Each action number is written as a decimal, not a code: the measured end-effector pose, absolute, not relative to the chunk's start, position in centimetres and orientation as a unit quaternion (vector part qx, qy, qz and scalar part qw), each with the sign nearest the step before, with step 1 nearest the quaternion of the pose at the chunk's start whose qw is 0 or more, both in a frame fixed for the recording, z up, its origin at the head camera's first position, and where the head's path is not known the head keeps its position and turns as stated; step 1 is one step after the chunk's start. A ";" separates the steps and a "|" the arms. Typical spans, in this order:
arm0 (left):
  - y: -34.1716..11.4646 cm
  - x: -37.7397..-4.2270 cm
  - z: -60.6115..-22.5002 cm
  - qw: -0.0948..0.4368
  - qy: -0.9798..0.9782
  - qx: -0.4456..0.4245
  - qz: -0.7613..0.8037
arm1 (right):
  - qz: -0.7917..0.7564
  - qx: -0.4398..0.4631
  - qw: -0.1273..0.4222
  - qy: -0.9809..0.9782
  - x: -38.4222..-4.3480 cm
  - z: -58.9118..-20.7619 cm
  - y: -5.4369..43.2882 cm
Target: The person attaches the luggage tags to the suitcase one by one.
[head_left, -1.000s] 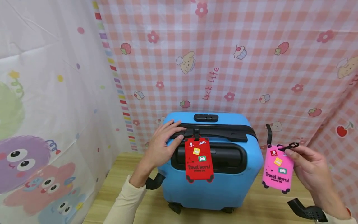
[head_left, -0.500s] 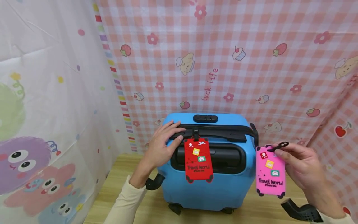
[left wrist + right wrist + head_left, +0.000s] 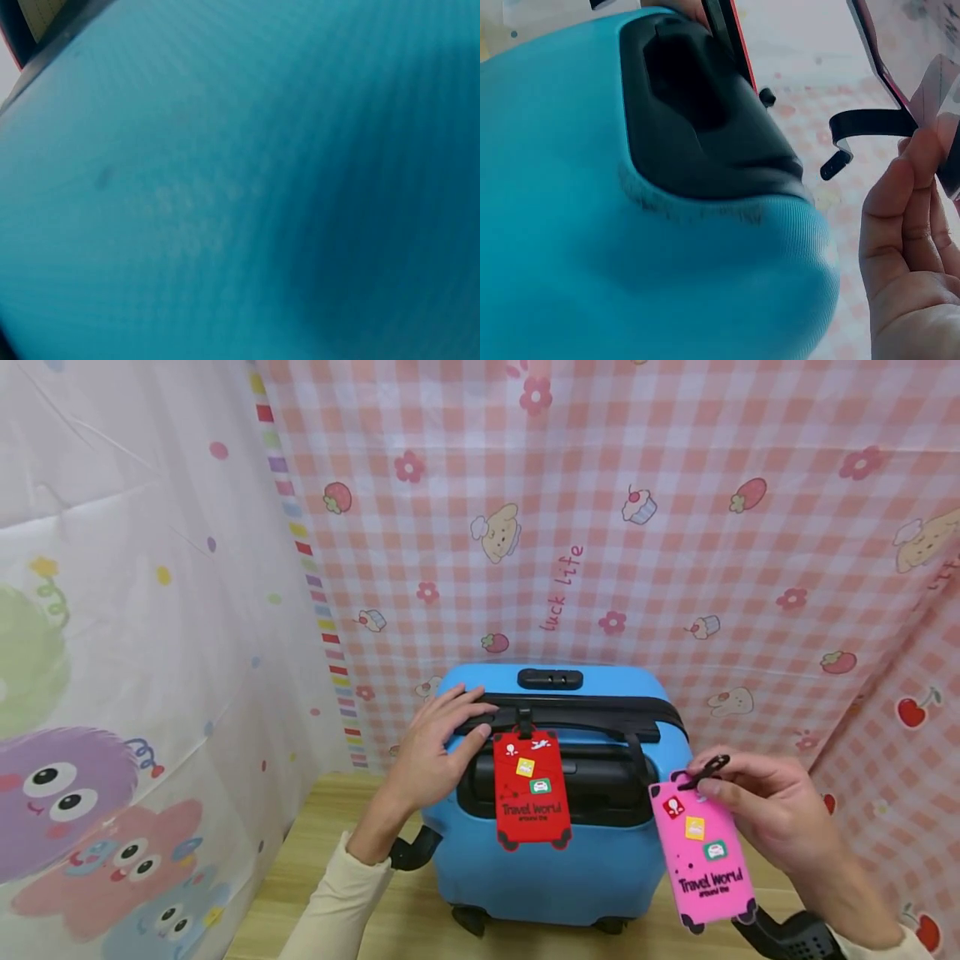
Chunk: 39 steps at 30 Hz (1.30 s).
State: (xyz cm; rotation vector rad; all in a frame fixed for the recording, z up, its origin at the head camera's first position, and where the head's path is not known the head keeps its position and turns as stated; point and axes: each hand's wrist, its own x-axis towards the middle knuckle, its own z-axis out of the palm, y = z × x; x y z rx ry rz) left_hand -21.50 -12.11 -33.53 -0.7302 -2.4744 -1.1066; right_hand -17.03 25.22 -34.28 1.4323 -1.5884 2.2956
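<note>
The pink luggage tag (image 3: 703, 860) has moved in to the blue suitcase's (image 3: 547, 881) right edge, our right hand (image 3: 780, 814) pinching its top, our left hand's (image 3: 437, 752) fingers resting outstretched up top, and we judge it light, bendy, best gripped by its black strap (image 3: 870, 121).

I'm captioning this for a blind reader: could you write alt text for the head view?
A person's right hand pinches a pink rectangular luggage tag near its top, by a blue hard-shell suitcase. The left hand rests on the suitcase's upper edge, beside a red rectangular luggage tag hanging from the black handle.
</note>
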 end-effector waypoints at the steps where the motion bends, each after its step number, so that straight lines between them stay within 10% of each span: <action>1: -12.1 -21.5 -33.5 0.167 -0.869 -0.256 -0.389 | 0.730 0.464 -0.002 -0.502 -17.1 -34.3 25.1; 39: -11.7 -21.1 -30.7 0.094 -0.900 -0.257 -0.340 | 0.545 0.227 0.048 -0.805 -16.3 -30.3 21.1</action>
